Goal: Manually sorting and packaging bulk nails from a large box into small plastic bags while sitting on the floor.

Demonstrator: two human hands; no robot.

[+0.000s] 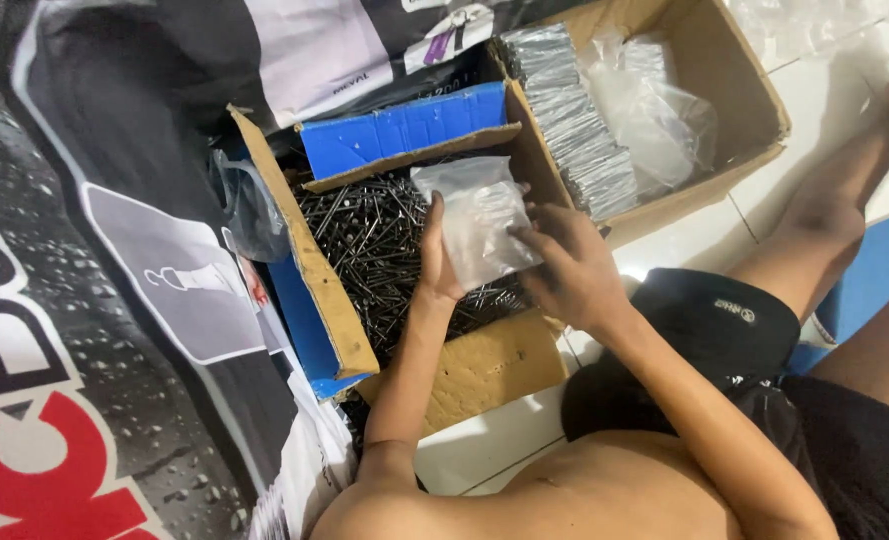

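Holding a clear bag (pixel 480 222) between both hands, left (pixel 437 262) and right (pixel 570 270), directly above the nails (pixel 365 240).

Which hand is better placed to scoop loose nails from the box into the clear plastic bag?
Probably the left hand: it sits lowest, right over the loose dark metal nails, touching the small clear plastic bag edge. The right hand grips the bag.

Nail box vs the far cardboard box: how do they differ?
The nail box holds loose dark nails in a jumbled heap; the far box holds neat silvery stacked strips and clear bags. The nail box has blue-lined flaps; the far box is plain brown. Both hands, left hand and right hand, hold a clear bag over the nail box. Both boxes are open cardboard.
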